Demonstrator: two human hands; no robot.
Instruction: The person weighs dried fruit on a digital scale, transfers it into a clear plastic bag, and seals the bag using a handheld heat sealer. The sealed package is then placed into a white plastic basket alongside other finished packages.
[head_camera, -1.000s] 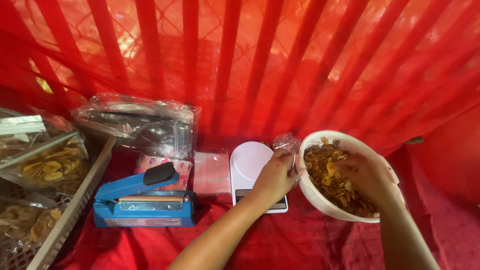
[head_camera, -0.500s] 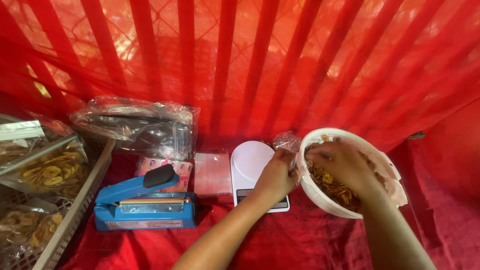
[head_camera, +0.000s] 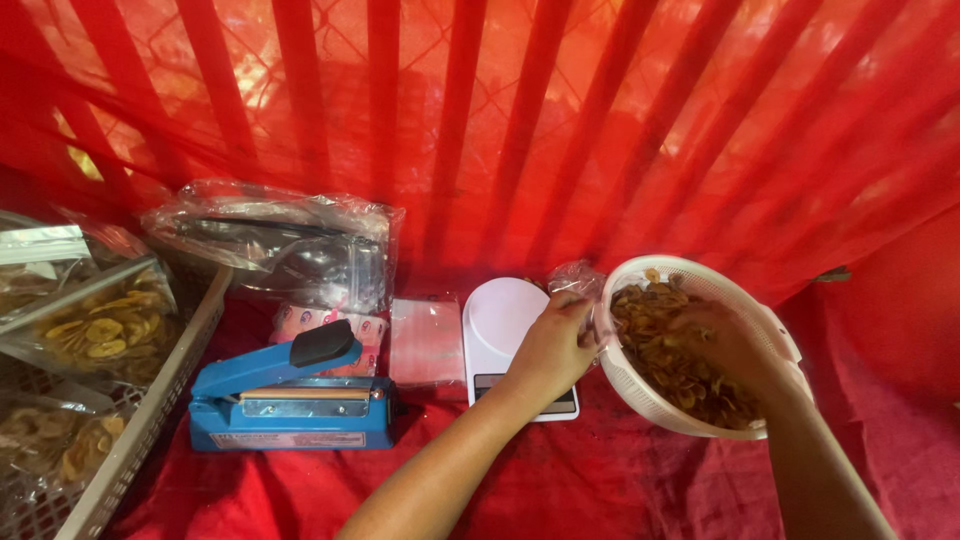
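Left hand (head_camera: 553, 345): pinching small clear bag (head_camera: 577, 280) open at bowl's rim.
Right hand (head_camera: 730, 345): curled in chips (head_camera: 665, 350) — scooping.
Tip: small handfuls — bag mouth wide, close to white bowl (head_camera: 780, 335).

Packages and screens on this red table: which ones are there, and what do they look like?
Filled clear bags of yellow chips: far left, in a grey crate.
Bundle of empty clear bags: back left, crumpled.
Small flat clear pouch: beside the scale.
White scale: centre, its dark display strip facing forward.
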